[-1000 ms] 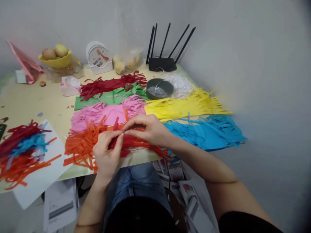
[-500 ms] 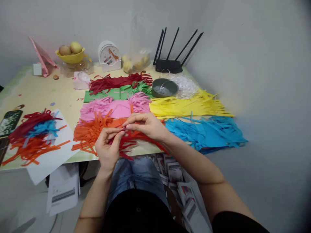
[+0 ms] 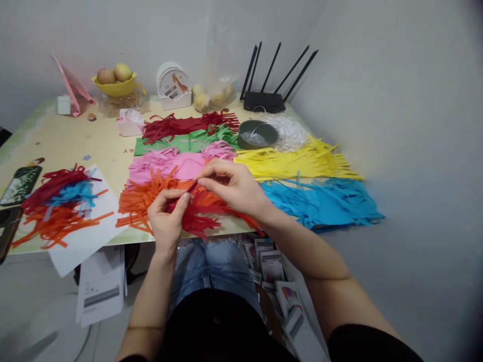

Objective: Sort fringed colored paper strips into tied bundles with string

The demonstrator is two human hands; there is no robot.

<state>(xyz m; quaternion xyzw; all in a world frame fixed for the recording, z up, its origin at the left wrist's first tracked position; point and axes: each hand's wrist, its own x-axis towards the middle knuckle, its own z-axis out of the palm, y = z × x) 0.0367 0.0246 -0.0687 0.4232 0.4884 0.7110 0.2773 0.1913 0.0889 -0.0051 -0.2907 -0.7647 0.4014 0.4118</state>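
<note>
Between both hands is a dark red fringed paper tassel (image 3: 199, 221), its cut strips hanging over the table's front edge. My left hand (image 3: 168, 211) pinches the tassel near its top. My right hand (image 3: 234, 188) grips the narrow twisted end just above, thumb against fingers. Behind and under the hands lies orange fringed paper (image 3: 145, 198), with pink fringed paper (image 3: 184, 165) beyond it. Blue fringed paper (image 3: 320, 203) and yellow fringed paper (image 3: 290, 163) lie to the right. Farther back are green fringed paper (image 3: 181, 144) and dark red fringed paper (image 3: 184, 126).
On the left, finished-looking red, blue and orange tassels (image 3: 70, 196) rest on a white sheet (image 3: 101, 221) beside a phone (image 3: 20, 185). A dark green bowl (image 3: 245, 140) and a black router (image 3: 264, 102) stand at the back. A wall (image 3: 415, 151) bounds the right side.
My right hand has moved slightly up and away from the left, exposing more of the tassel's twisted end. The hanging strips have swung to the right. The view has shifted a little.
</note>
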